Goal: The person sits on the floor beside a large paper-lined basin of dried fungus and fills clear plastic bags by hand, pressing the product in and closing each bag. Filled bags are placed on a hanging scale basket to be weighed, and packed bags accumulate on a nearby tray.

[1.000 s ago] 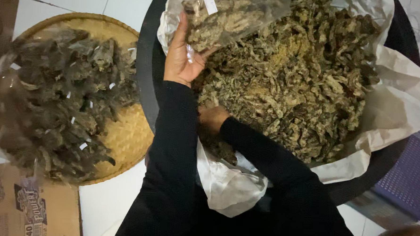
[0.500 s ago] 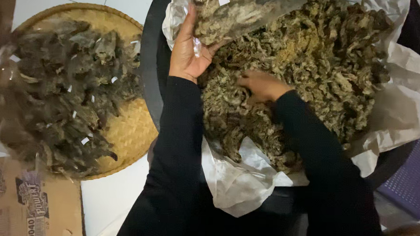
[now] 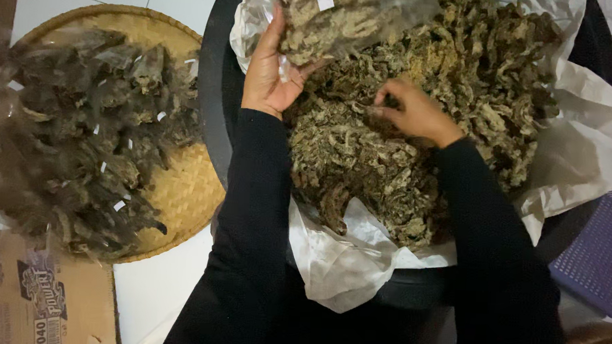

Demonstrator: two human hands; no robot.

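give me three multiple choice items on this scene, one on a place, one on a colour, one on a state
1. Where is the woven tray heaped with small filled bags?
A. left of the black tub
B. inside the tub
C. on the purple basket

2. What colour is the liner under the dried pieces in the black tub?
A. blue
B. white
C. red

3. What is the left hand doing?
A. resting flat on the floor
B. holding up a clear bag of dried pieces
C. gripping the cardboard box

Answers:
1 A, the tray lies on the tiles to the tub's left.
2 B, white sheet folds over the tub's rim.
3 B, its fingers clasp the bag's side while the right hand pinches at the heap.
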